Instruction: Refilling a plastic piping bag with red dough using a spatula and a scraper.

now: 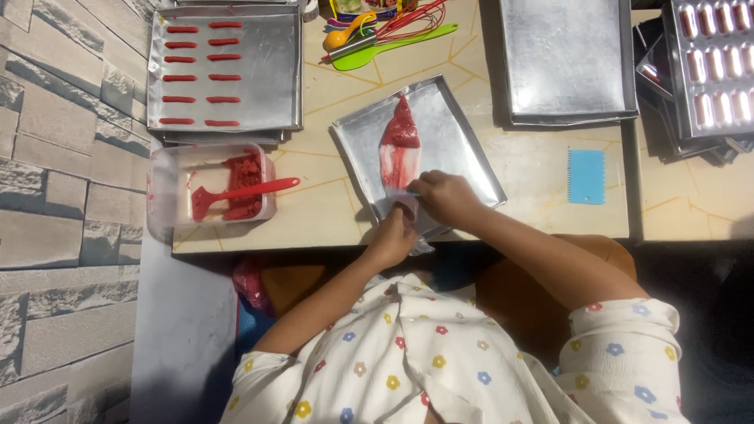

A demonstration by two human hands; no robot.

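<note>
Left hand [390, 235] pinches the open tail of the piping bag [398, 153], closed around it. Right hand [444, 196] presses a small scraper against the bag, fingers closed on it. The bag lies flat on a metal tray [463, 149], red batter toward its tip. Step: pushing batter tipward; next needs firm, even strokes. Beyond: a tub [169, 188] with a red spatula [236, 192], then a tray of piped red strips [275, 78].

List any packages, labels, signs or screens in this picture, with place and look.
No labels, signs or screens can be seen.
Piping bag: clear plastic, red batter inside, lying on a tilted metal tray; both hands grip its lower end.
Plastic tub: clear, rectangular, left of the tray, holds red batter.
</note>
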